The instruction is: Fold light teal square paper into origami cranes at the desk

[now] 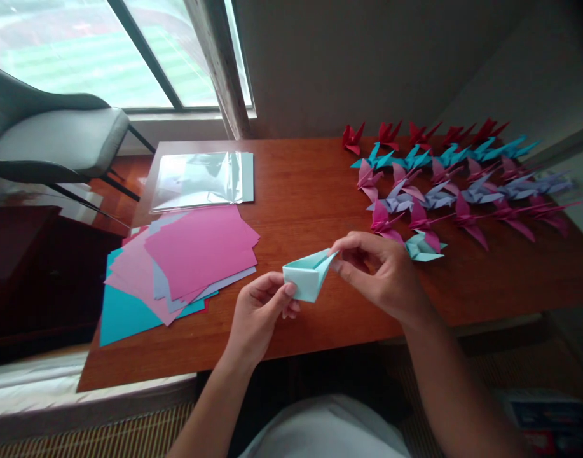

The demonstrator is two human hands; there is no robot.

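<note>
A half-folded piece of pale blue paper [308, 278] is held above the front part of the wooden table [301, 191]. My left hand [260, 312] pinches its lower left corner between thumb and fingers. My right hand [379, 273] pinches the pointed upper right tip of the same piece. Just right of that hand a finished pale blue paper crane [422, 247] lies on the table.
A loose stack of pink, lilac and blue paper sheets [186, 261] lies at the left, with a clear plastic sleeve [203, 179] behind it. Rows of several folded cranes [458, 178] in red, teal, pink and lilac fill the right side. A grey chair [57, 137] stands by the window.
</note>
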